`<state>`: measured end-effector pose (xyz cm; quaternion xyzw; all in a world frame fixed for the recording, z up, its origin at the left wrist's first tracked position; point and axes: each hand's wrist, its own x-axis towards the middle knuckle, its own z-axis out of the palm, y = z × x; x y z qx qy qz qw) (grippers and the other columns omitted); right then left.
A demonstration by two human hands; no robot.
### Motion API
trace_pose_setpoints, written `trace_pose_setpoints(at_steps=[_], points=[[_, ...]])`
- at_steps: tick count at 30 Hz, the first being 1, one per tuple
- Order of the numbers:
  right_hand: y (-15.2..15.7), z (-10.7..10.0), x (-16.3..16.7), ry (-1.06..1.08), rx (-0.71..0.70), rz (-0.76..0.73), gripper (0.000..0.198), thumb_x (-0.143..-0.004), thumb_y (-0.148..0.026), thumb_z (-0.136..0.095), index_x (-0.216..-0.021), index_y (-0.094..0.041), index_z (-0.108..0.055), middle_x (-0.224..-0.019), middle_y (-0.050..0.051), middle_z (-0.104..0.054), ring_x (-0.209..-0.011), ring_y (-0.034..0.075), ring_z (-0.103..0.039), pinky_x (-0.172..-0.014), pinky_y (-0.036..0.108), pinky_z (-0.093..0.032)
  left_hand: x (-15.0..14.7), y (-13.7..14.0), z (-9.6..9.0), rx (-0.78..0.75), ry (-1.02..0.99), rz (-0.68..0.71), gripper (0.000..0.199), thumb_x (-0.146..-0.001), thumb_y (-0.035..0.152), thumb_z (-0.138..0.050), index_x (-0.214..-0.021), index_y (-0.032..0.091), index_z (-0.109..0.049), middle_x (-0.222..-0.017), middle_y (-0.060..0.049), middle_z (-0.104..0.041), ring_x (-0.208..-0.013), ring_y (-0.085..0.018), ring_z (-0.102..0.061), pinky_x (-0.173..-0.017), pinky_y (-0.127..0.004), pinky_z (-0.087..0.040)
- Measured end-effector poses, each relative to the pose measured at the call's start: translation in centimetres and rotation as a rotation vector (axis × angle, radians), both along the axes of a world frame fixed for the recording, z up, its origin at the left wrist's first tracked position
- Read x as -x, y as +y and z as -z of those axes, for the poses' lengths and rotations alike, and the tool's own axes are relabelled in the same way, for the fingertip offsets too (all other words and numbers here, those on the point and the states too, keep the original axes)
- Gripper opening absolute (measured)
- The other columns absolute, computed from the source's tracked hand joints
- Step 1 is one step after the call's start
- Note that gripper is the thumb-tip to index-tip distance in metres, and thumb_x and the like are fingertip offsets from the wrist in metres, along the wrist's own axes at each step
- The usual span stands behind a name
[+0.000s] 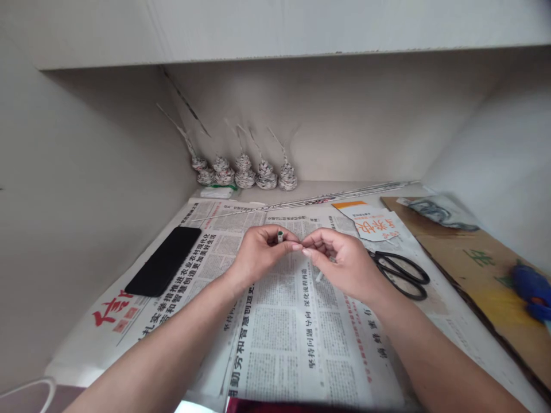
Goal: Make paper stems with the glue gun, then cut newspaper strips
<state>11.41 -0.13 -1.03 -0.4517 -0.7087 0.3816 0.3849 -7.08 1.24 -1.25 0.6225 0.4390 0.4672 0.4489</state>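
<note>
Over the middle of the newspaper, my left hand (pixel 264 246) and my right hand (pixel 340 255) meet fingertip to fingertip, both closed in a pinch. A thin rolled paper tube (pixel 280 236) with a green-tinged end sticks up from the left hand's grip. Below my right fingers a short white paper end (pixel 319 276) pokes out; whether it belongs to the same tube cannot be made out. The fingers hide most of what they hold. Black-handled scissors (pixel 402 272) lie just right of my right wrist.
Newspaper (pixel 284 321) covers the table, with a black phone (pixel 163 261) at left. Several woven paper gourds (pixel 244 172) stand by the back wall, behind long paper sticks (pixel 318 199). At right lie cardboard (pixel 456 258), a plastic bag (pixel 439 211) and a blue object (pixel 531 289). A shelf (pixel 293 28) overhangs.
</note>
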Motion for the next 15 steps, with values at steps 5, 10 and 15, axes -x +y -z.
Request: trace_pose_setpoints(at_steps=[5,10,15], points=[[-0.11,0.03,-0.02,-0.066,-0.042,0.022,0.008,-0.088,-0.028,-0.059,-0.089,-0.023,-0.065,-0.077,-0.001,-0.067,-0.067,0.012,-0.06,-0.06,0.024,-0.046,-0.02,0.1,0.05,-0.007,0.011,0.002,0.008,-0.071,0.022,-0.078,-0.073,0.016,-0.072,-0.07,-0.002,-0.072,-0.064,-0.012,-0.062,-0.062,-0.023,-0.047],[0.46,0.68,-0.33,0.001,0.121,-0.032,0.013,-0.09,-0.029,-0.052,-0.089,-0.021,-0.062,-0.075,-0.001,-0.063,-0.061,0.01,-0.057,-0.056,0.024,-0.046,0.0,-0.03,0.05,-0.016,0.032,0.035,0.008,-0.073,0.022,-0.076,-0.076,0.016,-0.073,-0.073,-0.003,-0.073,-0.069,-0.014,-0.065,-0.068,-0.026,-0.05],[0.47,0.49,-0.32,0.011,0.158,-0.063,0.013,-0.09,-0.029,-0.053,-0.094,-0.021,-0.062,-0.079,0.001,-0.066,-0.065,0.012,-0.061,-0.062,0.026,-0.05,0.07,-0.09,0.26,-0.107,0.114,0.014,0.009,-0.076,0.026,-0.074,-0.078,0.017,-0.073,-0.076,-0.003,-0.074,-0.07,-0.014,-0.064,-0.068,-0.026,-0.049]])
